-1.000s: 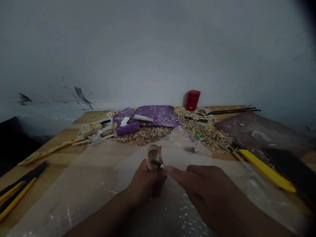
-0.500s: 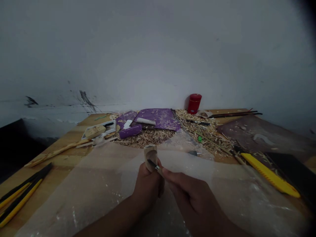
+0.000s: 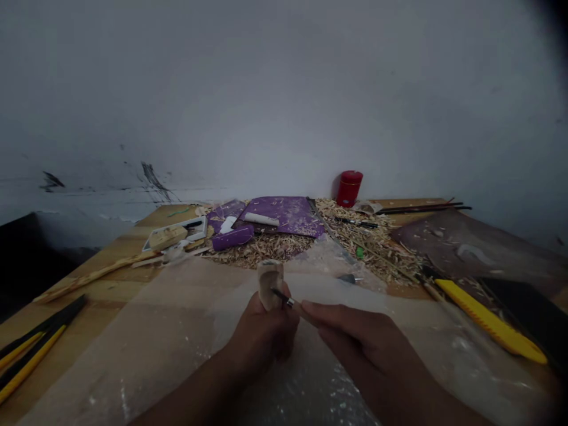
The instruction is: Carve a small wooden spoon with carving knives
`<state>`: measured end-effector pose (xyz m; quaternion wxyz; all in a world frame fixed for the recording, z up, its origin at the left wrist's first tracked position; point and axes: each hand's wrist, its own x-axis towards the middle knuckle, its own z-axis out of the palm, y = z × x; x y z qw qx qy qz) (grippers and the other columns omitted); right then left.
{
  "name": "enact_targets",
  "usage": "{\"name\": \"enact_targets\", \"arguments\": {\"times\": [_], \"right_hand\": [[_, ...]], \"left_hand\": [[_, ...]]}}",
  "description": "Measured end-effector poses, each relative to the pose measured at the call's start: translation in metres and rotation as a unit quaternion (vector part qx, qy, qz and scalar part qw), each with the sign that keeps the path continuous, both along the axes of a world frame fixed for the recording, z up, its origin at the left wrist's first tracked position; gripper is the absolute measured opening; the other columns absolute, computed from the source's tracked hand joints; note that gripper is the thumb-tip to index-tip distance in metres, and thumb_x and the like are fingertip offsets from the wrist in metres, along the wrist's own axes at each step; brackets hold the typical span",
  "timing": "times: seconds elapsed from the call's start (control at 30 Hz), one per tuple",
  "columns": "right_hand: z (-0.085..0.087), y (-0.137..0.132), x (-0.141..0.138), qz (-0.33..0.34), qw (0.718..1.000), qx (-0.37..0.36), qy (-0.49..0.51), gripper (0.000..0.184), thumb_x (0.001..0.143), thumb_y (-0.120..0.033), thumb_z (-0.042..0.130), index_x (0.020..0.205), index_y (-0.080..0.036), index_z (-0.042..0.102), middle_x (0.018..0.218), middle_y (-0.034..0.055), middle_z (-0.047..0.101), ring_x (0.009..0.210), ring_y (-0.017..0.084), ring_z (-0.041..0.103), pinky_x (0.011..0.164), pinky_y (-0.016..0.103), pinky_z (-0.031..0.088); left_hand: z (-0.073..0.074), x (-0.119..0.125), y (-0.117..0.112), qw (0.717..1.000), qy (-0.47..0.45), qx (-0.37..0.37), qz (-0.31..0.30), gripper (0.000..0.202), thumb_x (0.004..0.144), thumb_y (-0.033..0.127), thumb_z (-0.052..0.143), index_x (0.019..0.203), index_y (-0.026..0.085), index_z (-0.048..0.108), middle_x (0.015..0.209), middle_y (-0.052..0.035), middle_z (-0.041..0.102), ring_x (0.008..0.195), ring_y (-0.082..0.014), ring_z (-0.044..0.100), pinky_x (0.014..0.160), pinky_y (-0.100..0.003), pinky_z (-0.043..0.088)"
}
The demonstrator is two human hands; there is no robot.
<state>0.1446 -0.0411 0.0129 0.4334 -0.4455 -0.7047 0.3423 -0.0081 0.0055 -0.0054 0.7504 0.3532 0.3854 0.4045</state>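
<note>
My left hand (image 3: pixel 268 328) is wrapped round a pale piece of wood (image 3: pixel 268 276) that stands upright, its top end with a hollowed face showing above the fingers. My right hand (image 3: pixel 364 343) is closed on the handle of a carving knife (image 3: pixel 283 297). The dark, narrow blade points left and lies against the wood just above my left hand. A silvery collar joins blade and handle; most of the handle is hidden by the fingers. Both hands are over a clear plastic sheet (image 3: pixel 177 319).
Wood shavings (image 3: pixel 284 245) lie in heaps around a purple pouch (image 3: pixel 288 214). A red canister (image 3: pixel 349 188) stands by the wall. At right is a yellow-handled saw or cutter (image 3: pixel 488 319); at left, yellow-black pliers (image 3: pixel 39 349). A white tray (image 3: pixel 202 228) holds a wood block.
My right hand and the knife have shifted slightly right and down, the blade tip moving along the wood. My left hand still grips the wood, now a little more to the left.
</note>
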Motion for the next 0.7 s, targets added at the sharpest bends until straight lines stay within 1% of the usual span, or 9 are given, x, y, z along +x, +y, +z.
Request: {"name": "enact_targets", "arguments": {"times": [0.03,0.1,0.2,0.27,0.3,0.37,0.47,0.53,0.7], "right_hand": [[0.002,0.0,0.004,0.008,0.999,0.022,-0.031,0.032,0.087,-0.02,0.047,0.113,-0.035,0.058,0.092,-0.0017,0.067,0.09,0.016,0.061,0.079,0.029,0.047],[0.005,-0.002,0.009,0.014,0.994,0.057,-0.094,0.038,0.086,-0.016,0.046,0.117,-0.035,0.055,0.088,-0.002,0.068,0.08,0.015,0.063,0.072,0.027,0.049],[0.008,-0.005,0.013,-0.001,0.976,0.112,-0.186,0.041,0.083,-0.013,0.043,0.118,-0.029,0.055,0.07,-0.0007,0.065,0.059,0.015,0.061,0.054,0.025,0.047],[0.009,-0.007,0.013,-0.015,0.964,0.143,-0.224,0.04,0.081,-0.011,0.04,0.115,-0.026,0.057,0.063,-0.0004,0.062,0.052,0.015,0.058,0.048,0.025,0.044],[0.009,-0.008,0.013,-0.018,0.959,0.153,-0.236,0.04,0.081,-0.011,0.04,0.114,-0.024,0.057,0.062,-0.0001,0.061,0.051,0.016,0.057,0.047,0.025,0.043],[0.008,-0.01,0.01,-0.017,0.954,0.166,-0.25,0.039,0.082,-0.011,0.039,0.116,-0.021,0.056,0.062,0.0011,0.061,0.051,0.016,0.057,0.046,0.026,0.042],[0.002,-0.01,0.005,-0.004,0.95,0.176,-0.259,0.041,0.085,-0.011,0.036,0.123,-0.017,0.049,0.064,0.0026,0.06,0.053,0.017,0.056,0.047,0.026,0.04],[-0.004,-0.009,0.0,-0.005,0.948,0.187,-0.256,0.041,0.086,-0.011,0.035,0.125,-0.015,0.047,0.064,0.0036,0.06,0.054,0.017,0.055,0.048,0.026,0.04],[-0.013,-0.008,-0.01,-0.023,0.95,0.22,-0.221,0.039,0.084,-0.011,0.035,0.119,-0.005,0.052,0.061,0.0069,0.059,0.05,0.017,0.054,0.044,0.026,0.039]], "left_hand": [[0.0,-0.001,0.0,1.0,0.0,-0.001,-0.01,0.025,0.055,0.019,0.061,0.067,0.022,0.039,0.03,0.0123,0.036,0.024,-0.0037,0.022,0.024,-0.015,0.023],[-0.001,-0.002,0.001,1.0,0.008,-0.006,-0.025,0.025,0.054,0.019,0.06,0.067,0.022,0.039,0.03,0.0118,0.036,0.024,-0.0038,0.023,0.025,-0.015,0.023],[-0.002,-0.003,0.001,0.998,0.029,-0.014,-0.053,0.022,0.052,0.018,0.059,0.064,0.021,0.04,0.029,0.01,0.038,0.024,-0.0044,0.026,0.025,-0.015,0.023],[-0.002,0.0,-0.001,0.997,0.037,-0.022,-0.06,0.022,0.05,0.016,0.057,0.061,0.021,0.039,0.029,0.0096,0.038,0.023,-0.0047,0.026,0.025,-0.016,0.023],[-0.002,0.001,-0.002,0.998,0.037,-0.027,-0.052,0.022,0.049,0.015,0.056,0.061,0.021,0.039,0.028,0.0099,0.038,0.022,-0.0047,0.025,0.024,-0.016,0.022],[-0.001,0.006,-0.006,0.998,0.037,-0.039,-0.013,0.021,0.048,0.015,0.054,0.06,0.022,0.038,0.028,0.0106,0.037,0.022,-0.0046,0.023,0.023,-0.015,0.02],[0.001,0.012,-0.009,0.997,0.05,-0.051,0.043,0.021,0.049,0.018,0.055,0.057,0.022,0.036,0.029,0.0104,0.038,0.021,-0.0041,0.023,0.023,-0.015,0.019],[0.001,0.014,-0.009,0.996,0.056,-0.049,0.052,0.024,0.05,0.021,0.058,0.054,0.022,0.034,0.031,0.01,0.038,0.021,-0.004,0.023,0.023,-0.016,0.018],[0.001,0.015,-0.009,0.997,0.044,-0.025,0.054,0.03,0.057,0.03,0.061,0.051,0.022,0.033,0.03,0.0096,0.035,0.022,-0.0048,0.026,0.025,-0.017,0.018]]}}
